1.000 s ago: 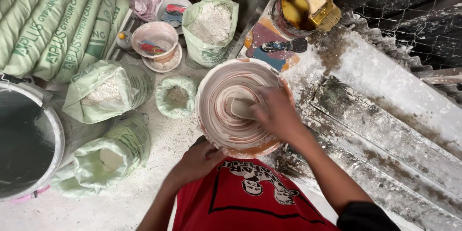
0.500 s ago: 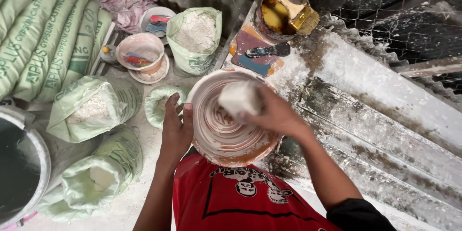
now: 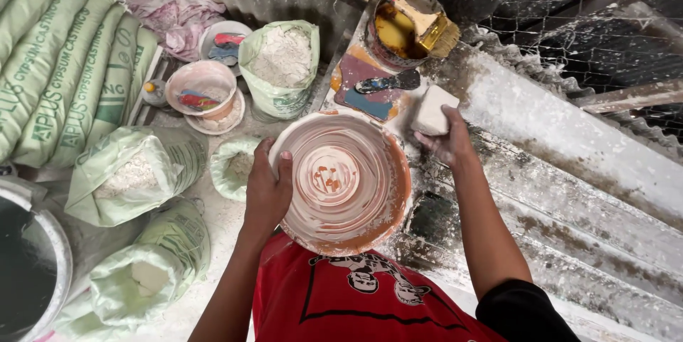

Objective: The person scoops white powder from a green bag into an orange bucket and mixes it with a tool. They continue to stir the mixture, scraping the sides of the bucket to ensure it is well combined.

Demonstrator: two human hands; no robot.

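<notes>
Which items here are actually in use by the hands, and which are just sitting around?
In use:
- left hand gripping the rim of the plaster-smeared bowl
- right hand holding a white sponge block

Lying about:
- open sack of white powder
- small bowl with a scraper
- tin with a brush
- stacked green sacks

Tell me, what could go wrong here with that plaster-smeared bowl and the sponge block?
The round orange bowl coated in white plaster is gripped only at its rim by the left hand, so it might tip. The right hand holds the white sponge block over the spattered sheet, close to the paint-stained board; it could pick up colour.
</notes>
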